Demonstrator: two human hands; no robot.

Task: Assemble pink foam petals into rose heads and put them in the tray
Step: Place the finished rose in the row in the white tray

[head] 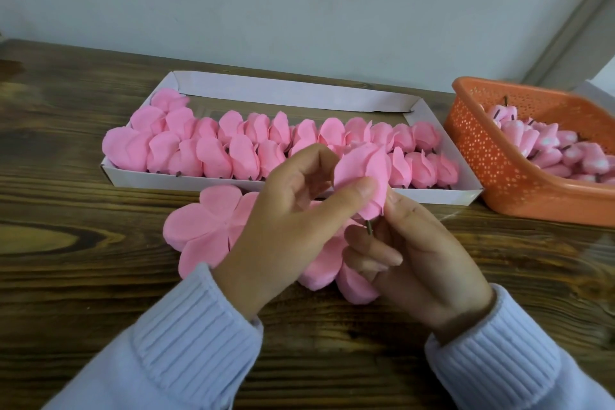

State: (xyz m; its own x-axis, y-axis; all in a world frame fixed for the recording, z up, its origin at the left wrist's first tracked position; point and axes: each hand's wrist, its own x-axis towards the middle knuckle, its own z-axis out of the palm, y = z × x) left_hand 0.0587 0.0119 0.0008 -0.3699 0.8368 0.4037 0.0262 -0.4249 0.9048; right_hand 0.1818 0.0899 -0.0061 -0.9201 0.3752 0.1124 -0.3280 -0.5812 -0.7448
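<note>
Pale ribbed cuffs sit closest, and both hands rise from them just in front of the tray. On the left hand, the thumb lies flat against the outer petal of the rose head and the other fingers curl behind it, so the bloom is pinched between them. On the right hand, thumb and curled fingers pinch the short dark stem under the bloom. The rose head hangs in the air over the tray's near wall, touching neither tray nor table.

The step in hand looks like wrapping a petal layer closed. To do it well, use the stem grip as a steady pivot. Smooth the petal round with the thumb pad rather than the nail, since foam likely creases and dents. Overlap each petal on its neighbour before letting go.

Flat petal pieces lie on the wooden table just in front of the tray, partly under the hands. Finished rose heads fill the tray's two near rows. Right of the tray, an orange basket holds pink buds on stems.

No brand, label or writing can be read anywhere.
</note>
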